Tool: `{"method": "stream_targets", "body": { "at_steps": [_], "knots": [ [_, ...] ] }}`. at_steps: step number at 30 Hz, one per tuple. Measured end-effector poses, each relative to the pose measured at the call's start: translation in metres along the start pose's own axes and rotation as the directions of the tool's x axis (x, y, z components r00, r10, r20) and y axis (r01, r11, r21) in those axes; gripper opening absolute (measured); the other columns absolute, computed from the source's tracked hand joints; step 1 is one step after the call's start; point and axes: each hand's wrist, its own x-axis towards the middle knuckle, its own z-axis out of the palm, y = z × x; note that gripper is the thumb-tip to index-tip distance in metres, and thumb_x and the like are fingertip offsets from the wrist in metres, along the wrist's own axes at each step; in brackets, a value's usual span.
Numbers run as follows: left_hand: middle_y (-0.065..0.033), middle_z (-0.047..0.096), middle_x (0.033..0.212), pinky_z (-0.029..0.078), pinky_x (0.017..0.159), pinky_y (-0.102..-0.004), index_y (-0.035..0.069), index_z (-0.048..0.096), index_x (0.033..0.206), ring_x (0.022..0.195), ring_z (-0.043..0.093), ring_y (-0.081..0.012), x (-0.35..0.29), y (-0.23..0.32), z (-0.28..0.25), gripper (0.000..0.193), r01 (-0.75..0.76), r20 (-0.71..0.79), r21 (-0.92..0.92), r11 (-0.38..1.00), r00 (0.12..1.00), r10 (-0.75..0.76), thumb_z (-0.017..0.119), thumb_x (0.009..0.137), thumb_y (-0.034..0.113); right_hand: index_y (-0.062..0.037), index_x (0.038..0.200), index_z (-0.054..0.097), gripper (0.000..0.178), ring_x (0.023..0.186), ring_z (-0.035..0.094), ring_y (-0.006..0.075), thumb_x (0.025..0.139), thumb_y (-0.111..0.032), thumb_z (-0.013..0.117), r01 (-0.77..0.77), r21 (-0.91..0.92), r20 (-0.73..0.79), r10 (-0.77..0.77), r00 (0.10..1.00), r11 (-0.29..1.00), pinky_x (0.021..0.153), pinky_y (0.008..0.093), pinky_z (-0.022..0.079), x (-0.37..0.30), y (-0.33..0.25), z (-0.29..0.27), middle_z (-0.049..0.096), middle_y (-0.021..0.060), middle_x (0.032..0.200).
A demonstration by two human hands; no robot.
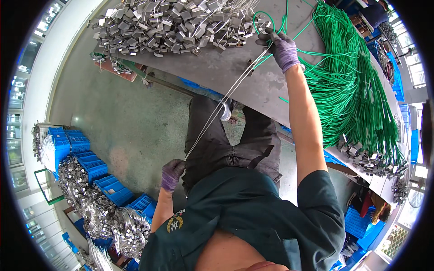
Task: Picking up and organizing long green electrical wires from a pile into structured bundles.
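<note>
One wide grey table (217,63) takes the upper part of the view, and its near edge runs slanting in front of the person. On its right side lies a big bundle of green cables (348,90), spread like a long fan. On its upper left side there is a heap of small metal blocks (176,27), silver and dark grey, lying in all directions. At the left, on a lower level, stand several blue crates (92,166), and along them are more metal pieces (74,180). The person wears dark trousers (203,153), and the legs are at the table edge.

The right hand (278,47), in a glove of grey and purple, is above the table, between the heap and the bundle. Its fingers are together, clamped on the upper part of the pale wires (227,96); a green loop (263,12) is just beside these fingers. The left hand (172,174), gloved similarly, is beside the trousers, and it is closed around the lower end of the same wires. The wires are stretched nearly straight between both hands, passing over the table edge and the trousers.
</note>
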Motion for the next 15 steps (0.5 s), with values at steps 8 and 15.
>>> {"method": "stream_targets", "body": {
  "at_steps": [8,15],
  "knots": [
    [0.0018,0.052,0.059,0.037,0.049,-0.0225,0.002,0.066,0.086,0.053,0.046,-0.0059,0.001,-0.010,0.000,0.019,0.076,0.003,-0.100,0.992,0.997,-0.076,0.062,0.086,0.021,0.0010,0.102,0.054,0.025,0.068,0.068,0.0262,0.091,-0.021,0.055,-0.013,0.007,-0.018,0.013,1.000,1.000,0.049,0.0271,0.049,-0.010,-0.003,0.001,0.067,0.0170,0.085],
    [0.0027,0.051,0.059,0.035,0.048,-0.0221,0.002,0.065,0.085,0.053,0.044,-0.0057,-0.001,-0.005,0.001,0.017,0.074,-0.010,-0.096,0.993,0.997,-0.075,0.063,0.085,0.019,-0.0009,0.098,0.051,0.022,0.064,0.067,0.0290,0.092,-0.022,0.054,-0.009,0.104,-0.072,0.017,0.997,0.995,0.045,0.0297,0.048,-0.006,0.003,0.002,0.066,0.0182,0.081]
  ]
}}
